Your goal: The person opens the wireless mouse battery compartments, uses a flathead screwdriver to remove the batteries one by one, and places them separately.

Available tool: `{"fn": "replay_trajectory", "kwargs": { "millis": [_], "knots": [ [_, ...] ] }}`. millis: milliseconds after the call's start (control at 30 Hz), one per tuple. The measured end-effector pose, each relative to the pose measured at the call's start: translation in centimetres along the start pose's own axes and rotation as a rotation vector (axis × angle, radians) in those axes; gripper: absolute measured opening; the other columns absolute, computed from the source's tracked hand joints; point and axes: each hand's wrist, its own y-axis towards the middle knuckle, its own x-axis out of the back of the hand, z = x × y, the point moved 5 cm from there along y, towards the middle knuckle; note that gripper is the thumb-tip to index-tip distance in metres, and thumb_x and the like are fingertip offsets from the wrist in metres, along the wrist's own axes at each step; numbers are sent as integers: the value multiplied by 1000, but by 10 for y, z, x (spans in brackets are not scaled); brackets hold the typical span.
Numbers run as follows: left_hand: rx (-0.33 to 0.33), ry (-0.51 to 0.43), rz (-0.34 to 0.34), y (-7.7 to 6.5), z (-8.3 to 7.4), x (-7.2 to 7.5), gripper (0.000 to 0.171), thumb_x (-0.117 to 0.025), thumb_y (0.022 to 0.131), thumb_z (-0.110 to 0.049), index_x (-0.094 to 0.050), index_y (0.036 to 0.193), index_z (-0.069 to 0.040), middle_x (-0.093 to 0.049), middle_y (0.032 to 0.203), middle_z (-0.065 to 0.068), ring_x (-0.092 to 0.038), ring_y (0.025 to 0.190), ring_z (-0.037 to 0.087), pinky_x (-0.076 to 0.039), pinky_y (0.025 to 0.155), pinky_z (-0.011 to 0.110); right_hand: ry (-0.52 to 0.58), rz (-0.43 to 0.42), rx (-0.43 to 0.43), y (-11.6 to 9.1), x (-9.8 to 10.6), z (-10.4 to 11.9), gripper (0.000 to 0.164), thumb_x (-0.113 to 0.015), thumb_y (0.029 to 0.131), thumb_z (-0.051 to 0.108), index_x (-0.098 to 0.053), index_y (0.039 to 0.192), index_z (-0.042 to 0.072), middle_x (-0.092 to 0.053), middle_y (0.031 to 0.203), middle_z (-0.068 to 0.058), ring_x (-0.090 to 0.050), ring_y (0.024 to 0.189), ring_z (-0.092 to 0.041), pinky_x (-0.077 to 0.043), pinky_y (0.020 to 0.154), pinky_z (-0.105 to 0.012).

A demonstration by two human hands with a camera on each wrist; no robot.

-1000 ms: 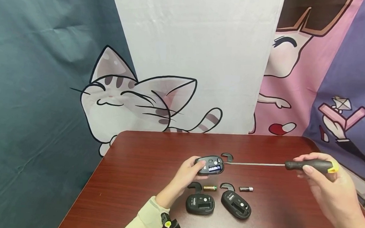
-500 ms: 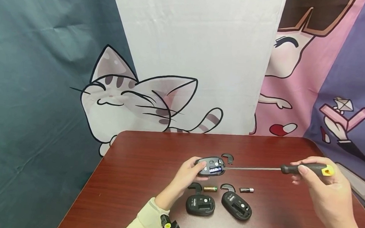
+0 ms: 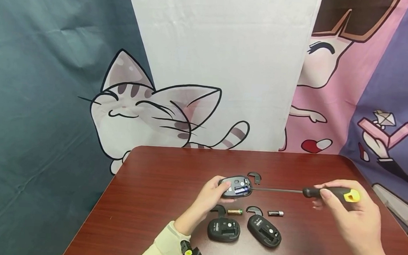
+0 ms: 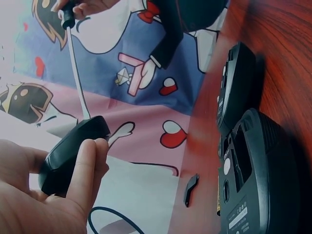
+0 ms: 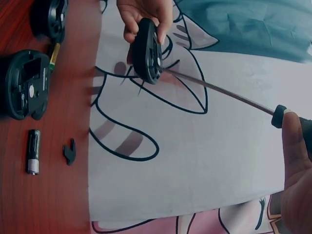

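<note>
My left hand [image 3: 211, 194] holds a black computer mouse [image 3: 236, 183] above the table, underside up, thumb on its base. A blue-and-white battery [image 3: 243, 190] sits in its uncovered slot. In my right hand [image 3: 351, 214] is a long screwdriver [image 3: 277, 190] with a black and yellow handle, gripped with the thumb along it. The shaft runs level to the left, its tip right at the battery end of the slot. The right wrist view shows the shaft [image 5: 219, 89] reaching the edge of the held mouse [image 5: 146, 51].
Two more mice [image 3: 224, 229] [image 3: 264, 230] lie underside up on the brown table [image 3: 150, 202], their slots uncovered. Beside them are loose covers [image 3: 255, 211] [image 3: 218, 210], a green-gold battery [image 3: 235, 212] and a black battery [image 3: 276, 213]. Another cover [image 3: 255, 177] lies behind the held mouse.
My right hand has moved left and slightly down with the screwdriver. Its tip has shifted from the mouse's upper right edge down to the battery slot. The left hand stays nearly still.
</note>
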Motion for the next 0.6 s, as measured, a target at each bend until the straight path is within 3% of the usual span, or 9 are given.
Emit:
{"fn": "replay_trajectory", "kwargs": {
  "millis": [133, 233, 467, 533, 600],
  "knots": [
    [-7, 20, -10, 1, 2, -3, 31, -50, 97, -19, -46, 117, 5, -62, 107, 21, -68, 83, 34, -59, 75, 36, -241, -66, -53, -3, -4, 5, 26, -62, 79, -16, -55, 103, -11, -70, 84, -1, -67, 61, -15, -58, 57, -23],
    [-20, 47, -23, 2, 3, -4, 29, -50, 96, -17, -47, 115, 4, -62, 106, 21, -69, 81, 32, -60, 72, 34, -427, -93, -23, -5, -11, 12, 28, -69, 76, -11, -60, 101, -4, -70, 79, 6, -67, 60, -9, -56, 55, -17],
    [-81, 151, -44, 3, 0, -8, 25, -53, 95, -16, -50, 114, 0, -62, 109, 20, -69, 78, 27, -60, 72, 37, -640, -65, 305, -5, -37, 30, 34, -81, 64, -2, -68, 93, 9, -67, 81, 7, -58, 64, 9, -47, 60, -1],
    [-93, 173, -50, 2, -1, -8, 25, -53, 95, -16, -51, 114, 0, -61, 109, 21, -69, 78, 27, -60, 72, 39, -692, -56, 308, -2, -42, 30, 33, -82, 64, 3, -68, 93, 13, -66, 81, 9, -55, 65, 11, -45, 60, -1],
    [-93, 170, -50, 2, -1, -8, 26, -54, 95, -16, -51, 114, 1, -61, 109, 21, -69, 78, 27, -60, 71, 38, -701, -58, 251, 1, -41, 27, 30, -81, 68, 7, -67, 92, 15, -66, 77, 10, -57, 63, 10, -45, 56, -2]
  ]
}}
